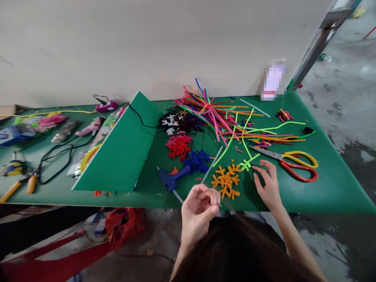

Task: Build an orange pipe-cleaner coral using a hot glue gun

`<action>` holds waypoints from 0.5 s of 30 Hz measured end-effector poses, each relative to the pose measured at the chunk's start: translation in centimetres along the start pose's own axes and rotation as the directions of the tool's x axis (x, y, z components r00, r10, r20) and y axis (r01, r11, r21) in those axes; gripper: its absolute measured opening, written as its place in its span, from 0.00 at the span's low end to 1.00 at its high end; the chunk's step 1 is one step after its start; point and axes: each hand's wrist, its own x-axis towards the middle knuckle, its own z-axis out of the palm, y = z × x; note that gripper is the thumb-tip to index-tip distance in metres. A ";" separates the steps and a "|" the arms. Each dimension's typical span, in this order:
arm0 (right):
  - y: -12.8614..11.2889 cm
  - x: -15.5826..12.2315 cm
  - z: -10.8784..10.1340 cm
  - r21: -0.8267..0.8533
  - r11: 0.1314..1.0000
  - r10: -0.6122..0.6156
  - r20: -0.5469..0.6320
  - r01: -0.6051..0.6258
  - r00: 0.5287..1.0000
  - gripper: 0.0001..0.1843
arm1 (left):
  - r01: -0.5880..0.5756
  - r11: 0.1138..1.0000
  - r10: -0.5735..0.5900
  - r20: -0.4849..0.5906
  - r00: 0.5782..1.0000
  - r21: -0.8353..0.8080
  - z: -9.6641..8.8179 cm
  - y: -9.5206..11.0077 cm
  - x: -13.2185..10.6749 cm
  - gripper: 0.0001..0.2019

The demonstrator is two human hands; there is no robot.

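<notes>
My left hand is raised near the table's front edge, its fingers curled and the thumb close to the fingertips. Whatever it may pinch is too small to make out. Fingers apart, my right hand hovers beside a light green pipe-cleaner piece with short branches. Between the hands lie orange pipe-cleaner snowflakes. Blue snowflakes and red ones are farther left, with a blue hot glue gun in front of them. Scissors with yellow and red handles rest right of my right hand.
Loose pipe cleaners are heaped at the back, near black and white snowflakes. A green board leans at left; beyond it are pliers and cables. A blurred upright device stands against the wall. A red bag is below.
</notes>
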 end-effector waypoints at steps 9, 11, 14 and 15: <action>0.2 -0.1 0.1 0.001 1.000 -0.004 -0.004 0.004 1.000 0.12 | 0.056 0.998 -0.056 -0.085 0.995 -0.005 0.7 0.6 -0.5 0.12; 0.2 0.0 0.1 0.000 1.000 -0.004 -0.004 0.004 1.000 0.12 | 0.066 0.998 -0.067 -0.086 0.994 -0.018 0.9 0.7 -0.6 0.09; 0.0 0.1 0.0 0.002 1.000 -0.002 0.003 0.002 1.000 0.11 | 0.069 0.997 -0.072 -0.093 0.993 -0.033 0.8 0.5 -0.6 0.06; 0.0 0.1 0.0 0.003 1.000 0.000 0.005 0.000 1.000 0.11 | 0.070 0.997 -0.072 -0.097 0.993 -0.032 0.7 0.4 -0.6 0.06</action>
